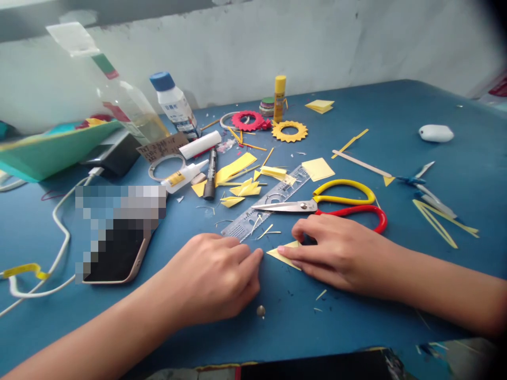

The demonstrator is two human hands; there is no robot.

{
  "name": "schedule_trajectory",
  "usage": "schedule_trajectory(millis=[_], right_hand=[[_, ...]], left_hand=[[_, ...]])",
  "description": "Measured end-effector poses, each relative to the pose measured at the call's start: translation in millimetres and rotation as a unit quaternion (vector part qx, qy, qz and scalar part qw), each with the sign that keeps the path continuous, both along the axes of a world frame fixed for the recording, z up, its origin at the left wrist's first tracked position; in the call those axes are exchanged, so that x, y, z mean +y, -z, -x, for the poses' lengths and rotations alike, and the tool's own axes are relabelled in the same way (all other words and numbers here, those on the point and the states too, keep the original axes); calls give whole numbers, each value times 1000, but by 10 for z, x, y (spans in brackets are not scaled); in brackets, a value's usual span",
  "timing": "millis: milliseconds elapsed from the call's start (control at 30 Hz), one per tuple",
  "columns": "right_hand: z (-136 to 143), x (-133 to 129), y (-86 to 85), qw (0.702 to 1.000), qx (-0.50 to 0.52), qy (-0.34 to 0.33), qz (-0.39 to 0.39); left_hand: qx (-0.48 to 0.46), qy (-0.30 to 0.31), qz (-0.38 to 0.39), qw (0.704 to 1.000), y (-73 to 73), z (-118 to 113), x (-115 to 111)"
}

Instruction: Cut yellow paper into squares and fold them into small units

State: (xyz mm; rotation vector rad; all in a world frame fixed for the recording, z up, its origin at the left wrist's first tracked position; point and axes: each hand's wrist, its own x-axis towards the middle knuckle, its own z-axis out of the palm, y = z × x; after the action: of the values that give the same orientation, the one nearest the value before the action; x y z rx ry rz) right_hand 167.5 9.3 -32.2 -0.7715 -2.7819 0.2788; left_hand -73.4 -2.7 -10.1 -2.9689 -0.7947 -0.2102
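My right hand (336, 253) rests on the blue table with its fingers pressed on a small folded piece of yellow paper (293, 257), holding it down. A pointed corner of the paper shows left of the fingertips. My left hand (225, 279) is closed just left of that corner, knuckles up. Its fingertips are turned under, so anything inside is hidden. Scissors (304, 206) with one yellow and one red handle lie beyond my right hand, blades pointing left. Under the blades is a clear plastic ruler (273, 199). A square stack of yellow paper (318, 169) sits behind the scissors.
At left lie a phone (119, 248) and a white cable (59, 221). Behind stand bottles (174, 105), a glue stick (279, 100) and a black marker (210, 174). Yellow paper scraps (245, 187) are scattered centrally. A wooden stick (362, 163) lies right; a round metal piece (260, 311) is near my left hand.
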Motion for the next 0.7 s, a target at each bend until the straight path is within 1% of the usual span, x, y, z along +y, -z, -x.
schedule_trajectory(millis=[100, 167, 300, 367, 567, 633, 700], right_hand=[[0, 5, 3, 1000, 3, 2, 7], [-3, 6, 4, 1000, 8, 1, 14], [-17, -1, 2, 999, 11, 3, 34], [-23, -5, 2, 999, 12, 4, 36], [-16, 1, 13, 999, 19, -1, 37], [-11, 6, 16, 999, 24, 0, 32], [-12, 13, 18, 999, 25, 0, 32]], left_hand=[[-46, 15, -8, 999, 12, -37, -6], [-72, 21, 6, 997, 51, -69, -15], [-117, -26, 47, 992, 152, -97, -15], [-133, -32, 58, 989, 179, -89, -7], [-111, 2, 45, 993, 154, -71, -2], [-121, 10, 35, 992, 149, -81, -13], [-131, 34, 36, 990, 152, -96, -32]])
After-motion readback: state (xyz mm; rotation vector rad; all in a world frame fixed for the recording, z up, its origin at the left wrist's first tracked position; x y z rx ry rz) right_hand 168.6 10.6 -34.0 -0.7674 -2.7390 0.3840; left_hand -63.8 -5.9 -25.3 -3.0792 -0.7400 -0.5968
